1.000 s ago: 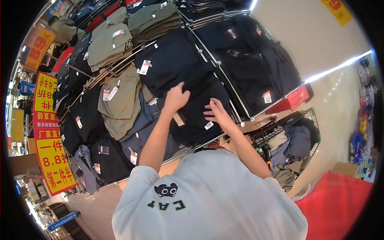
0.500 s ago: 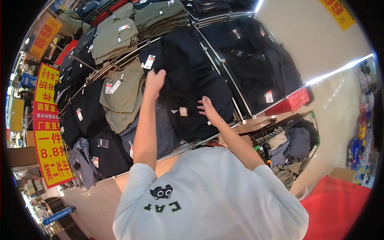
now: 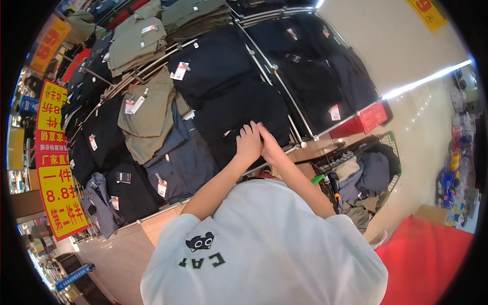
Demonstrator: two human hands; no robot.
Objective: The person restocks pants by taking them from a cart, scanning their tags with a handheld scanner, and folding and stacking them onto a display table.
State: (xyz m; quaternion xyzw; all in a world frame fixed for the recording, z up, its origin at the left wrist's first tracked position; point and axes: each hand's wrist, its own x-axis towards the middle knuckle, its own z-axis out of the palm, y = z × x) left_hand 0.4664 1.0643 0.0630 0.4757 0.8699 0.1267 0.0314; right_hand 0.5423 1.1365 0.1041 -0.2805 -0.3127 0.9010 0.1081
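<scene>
Black folded garments (image 3: 229, 101), which look like trousers, lie on the rack in front of me, with a white price tag (image 3: 180, 71) near their far left corner. My left hand (image 3: 249, 145) rests at their near edge, fingers stretched out over the cloth. Right beside it, my right hand (image 3: 271, 146) has its fingers extended and leans against the left one. Neither hand shows anything held. Left of the black garments lie a khaki garment (image 3: 152, 124) and grey-blue garments (image 3: 185, 157), partly overlapping.
Metal rails (image 3: 284, 86) divide the rack, with more black garments (image 3: 325, 76) on the right. A wire basket (image 3: 394, 178) with clothes stands at right, near a red-covered surface (image 3: 427, 259). A yellow-red sign (image 3: 58, 162) hangs at left.
My left hand has come from the tagged far end down to the near edge, meeting my right hand. The black garments now lie flatter and smoother.
</scene>
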